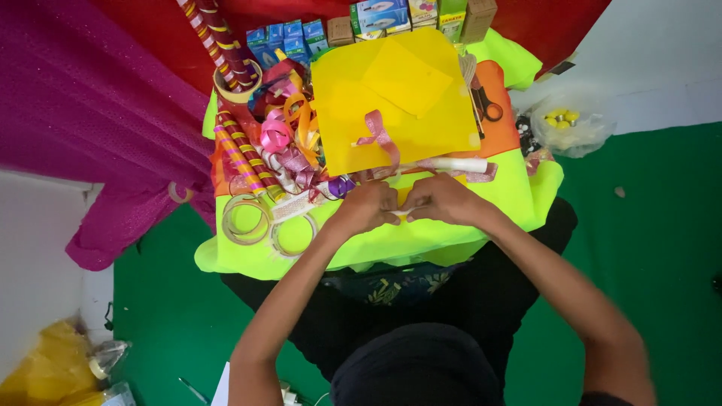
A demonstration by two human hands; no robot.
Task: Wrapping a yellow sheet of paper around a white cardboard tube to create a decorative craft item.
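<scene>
The fingers (392, 210) of both hands are pinched almost shut on a small white strip (402, 214), held just above the lime-green surface (391, 244) in front of the yellow sheet (395, 105). L hand (366, 207) and R hand (444, 199) touch; the strip is best kept taut w/ a short, even grip, judging by its size. Pink ribbon (380, 135) and tape rings (244, 219) lie nearby.

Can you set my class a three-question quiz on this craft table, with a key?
1. True or false: the scissors lie on the orange sheet.
2. What pinches the small white strip?
A. only the left hand
B. both it and the right hand
C. neither
3. What colour is the ribbon draped over the yellow sheets?

Key: 1 true; 2 B; 3 pink.
</scene>
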